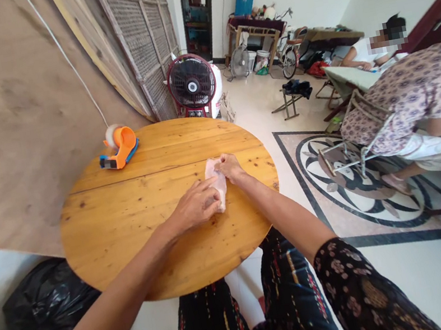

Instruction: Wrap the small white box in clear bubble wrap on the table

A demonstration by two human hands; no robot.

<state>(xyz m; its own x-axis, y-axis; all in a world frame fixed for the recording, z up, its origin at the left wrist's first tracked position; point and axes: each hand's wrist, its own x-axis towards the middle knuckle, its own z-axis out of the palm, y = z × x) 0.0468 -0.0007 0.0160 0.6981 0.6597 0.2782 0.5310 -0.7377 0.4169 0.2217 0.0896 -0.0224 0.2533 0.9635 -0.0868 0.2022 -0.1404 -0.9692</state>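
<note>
A small folded piece of white cloth or paper (215,178) lies near the middle of the round wooden table (129,226). My left hand (195,204) rests flat on its near end, fingers stretched out and pressing it down. My right hand (228,167) pinches its far upper edge with closed fingers. Both forearms reach in from the near edge of the table.
An orange tape dispenser (118,146) sits at the table's far left. A plywood board (2,112) leans on the left; a black bag (38,316) lies below. A red fan (192,84) stands behind. Two people (413,97) sit at the right.
</note>
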